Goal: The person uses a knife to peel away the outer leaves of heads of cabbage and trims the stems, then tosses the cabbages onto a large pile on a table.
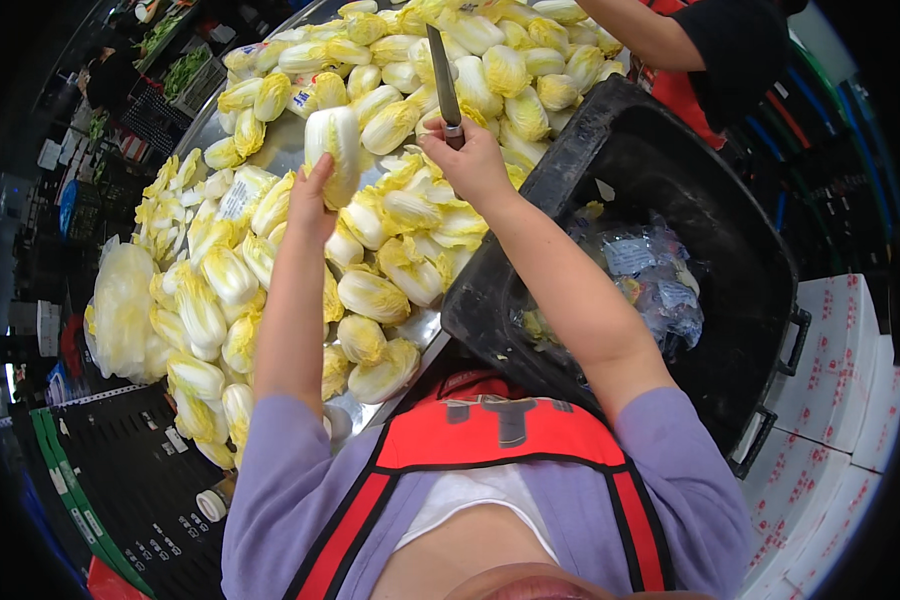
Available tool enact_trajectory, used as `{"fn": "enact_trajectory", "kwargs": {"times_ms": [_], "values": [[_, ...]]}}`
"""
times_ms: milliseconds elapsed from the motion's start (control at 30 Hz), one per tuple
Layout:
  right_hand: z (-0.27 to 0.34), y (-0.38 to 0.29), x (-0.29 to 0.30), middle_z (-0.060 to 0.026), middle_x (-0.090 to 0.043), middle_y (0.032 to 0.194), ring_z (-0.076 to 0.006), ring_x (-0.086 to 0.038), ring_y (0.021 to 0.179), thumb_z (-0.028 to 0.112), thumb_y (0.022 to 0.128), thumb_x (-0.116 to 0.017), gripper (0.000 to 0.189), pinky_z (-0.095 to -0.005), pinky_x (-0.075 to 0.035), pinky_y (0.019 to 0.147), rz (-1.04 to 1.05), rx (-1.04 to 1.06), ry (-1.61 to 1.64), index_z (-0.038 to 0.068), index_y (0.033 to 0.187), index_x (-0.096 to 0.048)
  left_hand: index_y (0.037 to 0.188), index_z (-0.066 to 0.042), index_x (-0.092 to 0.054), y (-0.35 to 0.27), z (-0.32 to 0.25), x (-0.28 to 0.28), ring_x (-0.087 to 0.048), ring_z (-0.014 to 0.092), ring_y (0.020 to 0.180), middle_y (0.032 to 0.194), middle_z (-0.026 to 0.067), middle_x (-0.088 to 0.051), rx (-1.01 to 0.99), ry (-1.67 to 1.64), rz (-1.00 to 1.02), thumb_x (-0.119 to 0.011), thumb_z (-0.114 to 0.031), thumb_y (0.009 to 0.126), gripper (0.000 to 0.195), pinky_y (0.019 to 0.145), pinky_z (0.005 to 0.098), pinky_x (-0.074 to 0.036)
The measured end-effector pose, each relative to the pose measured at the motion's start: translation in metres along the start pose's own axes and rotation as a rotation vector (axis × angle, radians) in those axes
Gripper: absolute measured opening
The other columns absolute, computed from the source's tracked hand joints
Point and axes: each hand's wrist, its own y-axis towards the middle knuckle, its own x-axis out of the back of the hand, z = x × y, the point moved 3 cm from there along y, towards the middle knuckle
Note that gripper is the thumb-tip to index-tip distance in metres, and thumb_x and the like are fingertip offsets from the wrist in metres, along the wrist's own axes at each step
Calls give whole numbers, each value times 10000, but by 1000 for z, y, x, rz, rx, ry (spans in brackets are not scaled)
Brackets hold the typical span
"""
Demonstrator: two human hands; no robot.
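Observation:
Upright in my left hand (316, 196) is a pale napa cabbage (333, 150), held above the pile. My right hand (469, 157) grips a knife (443, 79) by its handle, the blade pointing away from me and apart from that cabbage. Many yellow-white napa cabbages (375, 296) cover the metal table (274, 156) on both sides of my hands, some in printed wrapping. Loose cabbage leaves (169, 217) lie at the table's left side.
A large black bin (742, 247) with crumpled plastic wrap (664, 289) stands at my right, against the table. White printed cartons (814, 375) are stacked beyond it. A filled clear plastic bag (124, 311) is at the left, above black crates (112, 465). Another person's arm (649, 34) reaches in at the top right.

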Motion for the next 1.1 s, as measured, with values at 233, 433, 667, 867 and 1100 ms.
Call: {"fn": "enact_trajectory", "kwargs": {"times_ms": [233,433,667,867,1100], "values": [[66,-77,40,-12,-591,970,-72,-560,827,216,764,-784,547,-226,-482,733,67,109,181,18,1212,-542,1356,-41,-394,-110,10,-169,-507,217,1180,1292,87,-510,-116,-225,417,-666,-429,832,706,987,371,-424],[85,-136,126,-15,-608,964,-83,-584,864,135,817,-728,417,-230,-486,757,107,-60,219,32,1185,-563,1357,-28,-390,-158,22,-241,-512,216,1169,1298,100,-501,92,-240,704,-731,-530,729,873,972,371,-427],[75,-187,198,-7,-640,965,-37,-558,768,127,846,-685,327,-191,-434,644,-9,-155,182,38,1148,-594,1376,-82,-371,-173,91,-275,-548,270,1132,1279,118,-519,420,-540,707,-640,-511,821,751,921,457,-480],[75,-207,241,-18,-651,931,-102,-620,806,125,842,-672,267,-258,-504,710,-262,12,-276,41,1090,-620,1336,-57,-396,-178,101,-291,-555,246,1095,1183,97,-554,416,-330,697,-770,-206,714,741,936,402,-460],[138,-225,214,-67,-605,797,-235,-624,747,80,723,-690,270,-336,-513,629,-68,367,-1221,99,975,-593,1295,-41,-431,-177,89,-295,-574,183,1044,1144,69,-583,89,115,570,-807,-87,626,769,894,345,-483]]}}
